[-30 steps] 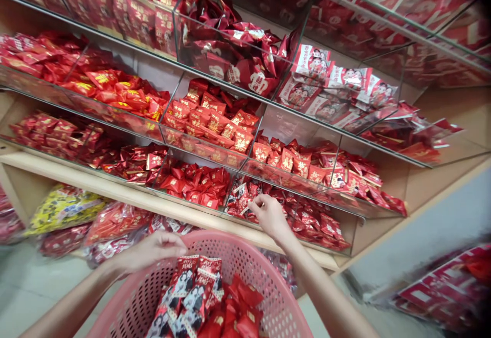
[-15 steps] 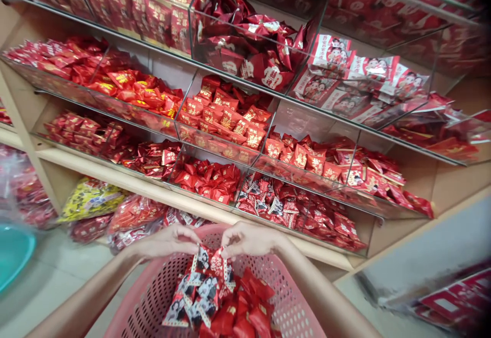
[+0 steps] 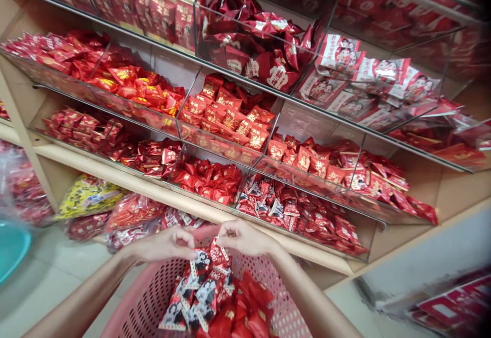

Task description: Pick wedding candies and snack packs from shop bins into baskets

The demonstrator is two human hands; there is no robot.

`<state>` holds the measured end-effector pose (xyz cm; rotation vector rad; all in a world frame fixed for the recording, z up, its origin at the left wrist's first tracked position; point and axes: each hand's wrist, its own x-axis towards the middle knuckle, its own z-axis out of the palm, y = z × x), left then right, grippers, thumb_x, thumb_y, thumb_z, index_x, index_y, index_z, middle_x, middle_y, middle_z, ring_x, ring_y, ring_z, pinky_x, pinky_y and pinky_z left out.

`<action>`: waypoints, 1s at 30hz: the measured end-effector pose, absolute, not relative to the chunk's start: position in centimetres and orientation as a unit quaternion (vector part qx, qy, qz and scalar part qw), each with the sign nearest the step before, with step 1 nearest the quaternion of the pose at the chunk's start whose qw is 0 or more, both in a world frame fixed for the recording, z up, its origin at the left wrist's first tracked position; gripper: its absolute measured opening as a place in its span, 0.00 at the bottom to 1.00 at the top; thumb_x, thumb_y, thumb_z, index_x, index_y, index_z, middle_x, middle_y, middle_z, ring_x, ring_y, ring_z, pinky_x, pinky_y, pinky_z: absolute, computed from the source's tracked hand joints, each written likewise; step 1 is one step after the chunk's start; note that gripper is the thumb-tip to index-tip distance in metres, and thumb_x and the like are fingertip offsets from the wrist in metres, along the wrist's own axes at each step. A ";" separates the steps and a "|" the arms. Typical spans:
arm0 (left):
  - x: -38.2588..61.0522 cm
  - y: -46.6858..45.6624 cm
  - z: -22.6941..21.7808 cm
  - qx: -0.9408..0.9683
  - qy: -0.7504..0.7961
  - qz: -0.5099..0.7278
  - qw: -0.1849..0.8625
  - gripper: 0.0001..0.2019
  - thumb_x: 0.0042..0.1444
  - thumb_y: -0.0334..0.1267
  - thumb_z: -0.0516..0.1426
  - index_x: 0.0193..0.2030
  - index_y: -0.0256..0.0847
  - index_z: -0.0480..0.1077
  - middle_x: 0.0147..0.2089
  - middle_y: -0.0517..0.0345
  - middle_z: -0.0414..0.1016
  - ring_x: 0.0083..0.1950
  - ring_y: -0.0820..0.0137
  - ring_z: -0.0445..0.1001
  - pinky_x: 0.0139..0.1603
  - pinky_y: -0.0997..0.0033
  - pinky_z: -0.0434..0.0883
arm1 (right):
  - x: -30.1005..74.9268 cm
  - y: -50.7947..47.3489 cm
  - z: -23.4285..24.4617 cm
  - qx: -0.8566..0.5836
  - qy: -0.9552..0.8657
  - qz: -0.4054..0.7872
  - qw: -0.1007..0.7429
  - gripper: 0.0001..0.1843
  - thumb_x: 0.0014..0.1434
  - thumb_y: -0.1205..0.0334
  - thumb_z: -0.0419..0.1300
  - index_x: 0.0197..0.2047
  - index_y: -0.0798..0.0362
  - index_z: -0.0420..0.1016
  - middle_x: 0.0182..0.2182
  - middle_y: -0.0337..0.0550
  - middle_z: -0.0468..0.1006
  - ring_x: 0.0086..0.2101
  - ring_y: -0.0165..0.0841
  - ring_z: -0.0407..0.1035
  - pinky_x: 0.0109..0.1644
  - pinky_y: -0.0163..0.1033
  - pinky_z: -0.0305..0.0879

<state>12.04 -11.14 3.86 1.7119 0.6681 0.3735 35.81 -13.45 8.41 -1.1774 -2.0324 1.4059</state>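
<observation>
Bare arms reach forward over a pink plastic mesh basket (image 3: 169, 282). Inside the basket lie red foil packets (image 3: 245, 305) heaped beside packets printed with photo portraits (image 3: 192, 297). Just above the basket's rim, the right hand (image 3: 245, 238) is closed on the top corner of one portrait packet (image 3: 218, 253), pinching it between thumb and fingers. That grip on the edge seems to let the packet hang free of the heap. The left hand (image 3: 164, 243) curls just beside it, its fingers (image 3: 184, 238) nearly closed; whether they touch the packet cannot be told. Beyond the basket, a pale wooden shelf (image 3: 153, 195) carries clear acrylic bins (image 3: 218, 143) of red packets, apparently sorted by design so that each kind stays separate and visible. Lower down, behind the basket, lie stuffed bags, one of them yellow (image 3: 88, 197). Well left of the basket sits a teal basin (image 3: 11, 246).
</observation>
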 end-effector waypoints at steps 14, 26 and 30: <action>12.1 -11.0 4.2 0.739 0.288 0.171 0.585 0.17 0.49 0.51 0.60 0.22 0.37 0.73 0.24 0.63 0.65 0.31 0.73 0.60 0.33 0.76 0.59 | 36.5 -13.4 8.0 -0.441 -0.717 0.485 0.237 0.24 0.48 0.40 0.61 0.26 0.55 0.67 0.22 0.35 0.67 0.25 0.26 0.59 0.31 0.34 0.56; 12.1 -11.0 3.9 0.740 0.306 0.171 0.574 0.19 0.51 0.52 0.58 0.22 0.38 0.75 0.23 0.60 0.69 0.30 0.71 0.65 0.35 0.73 0.62 | 35.8 -13.1 7.3 -0.460 -0.707 0.445 0.302 0.21 0.52 0.43 0.59 0.27 0.55 0.67 0.24 0.35 0.66 0.26 0.26 0.57 0.32 0.34 0.56; 12.0 -10.9 3.7 0.749 0.298 0.173 0.566 0.16 0.51 0.51 0.59 0.30 0.40 0.79 0.32 0.57 0.77 0.41 0.64 0.71 0.45 0.70 0.64 | 36.1 -13.3 8.1 -0.458 -0.697 0.427 0.349 0.19 0.54 0.45 0.58 0.30 0.54 0.66 0.24 0.34 0.65 0.26 0.26 0.57 0.32 0.34 0.55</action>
